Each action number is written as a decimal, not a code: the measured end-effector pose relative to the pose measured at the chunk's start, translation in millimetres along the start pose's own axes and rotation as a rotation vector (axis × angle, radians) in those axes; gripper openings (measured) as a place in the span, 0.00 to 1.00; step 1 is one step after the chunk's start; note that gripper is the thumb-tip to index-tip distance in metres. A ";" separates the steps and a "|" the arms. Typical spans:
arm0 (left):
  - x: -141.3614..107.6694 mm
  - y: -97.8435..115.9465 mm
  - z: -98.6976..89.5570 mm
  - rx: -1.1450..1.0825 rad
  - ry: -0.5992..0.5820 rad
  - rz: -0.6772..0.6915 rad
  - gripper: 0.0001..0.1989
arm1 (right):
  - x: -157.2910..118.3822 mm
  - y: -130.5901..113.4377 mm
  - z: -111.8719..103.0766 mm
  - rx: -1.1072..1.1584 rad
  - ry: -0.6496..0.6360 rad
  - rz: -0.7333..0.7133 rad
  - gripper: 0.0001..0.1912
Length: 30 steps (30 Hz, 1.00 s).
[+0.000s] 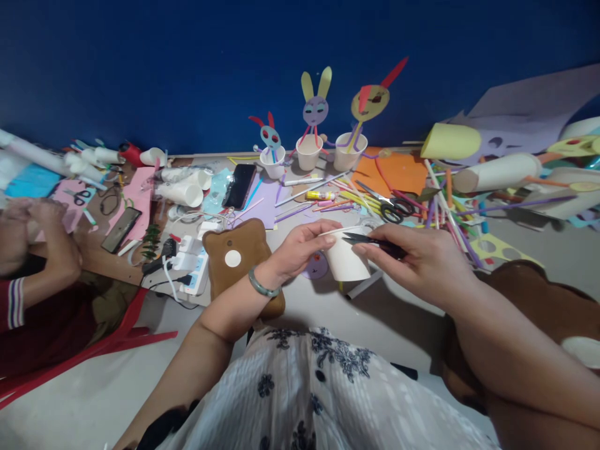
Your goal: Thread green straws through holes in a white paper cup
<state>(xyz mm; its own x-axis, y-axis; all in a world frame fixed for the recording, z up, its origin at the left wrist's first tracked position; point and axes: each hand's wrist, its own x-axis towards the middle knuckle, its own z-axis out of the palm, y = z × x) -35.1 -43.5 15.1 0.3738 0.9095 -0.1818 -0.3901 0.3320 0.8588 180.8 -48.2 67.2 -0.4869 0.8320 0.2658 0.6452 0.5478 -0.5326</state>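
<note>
In my left hand [312, 245] is a white paper cup [347, 262], tilted, its rim pinched between thumb and fingers. My right hand [417, 256] grips a black tool with a pointed tip [363, 239]. The tip lies against the cup's side just below the rim, and whether it pierces the wall I cannot tell. Its handle is partly hidden by my fingers. A purple paper disc with a drawn face [315, 265] lies on the table beside my left hand, partly covered. Behind the cup, black-handled scissors [391, 209] rest among coloured sticks.
Several paper-faced puppets, one a purple rabbit face [315, 110], stand in white cups by the blue wall. A brown bear-shaped case [239, 256], a power strip [195, 265], a phone [240, 186] and orange paper [394, 172] lie around. Another person's arm [54, 244] is at left.
</note>
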 end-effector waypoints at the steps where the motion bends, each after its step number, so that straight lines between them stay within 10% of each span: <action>1: -0.1 0.2 0.1 0.007 -0.006 0.007 0.23 | -0.2 0.8 -1.3 0.003 -0.005 -0.011 0.18; 30: -3.1 5.4 -3.0 0.121 -0.173 0.025 0.23 | -4.3 11.2 -10.7 0.079 -0.153 -0.099 0.20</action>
<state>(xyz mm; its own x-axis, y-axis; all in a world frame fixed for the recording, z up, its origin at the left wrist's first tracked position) -40.9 -43.8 18.8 0.5081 0.8572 -0.0841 -0.3010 0.2682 0.9151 196.4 -44.7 68.7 -0.6333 0.7483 0.1977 0.5447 0.6124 -0.5729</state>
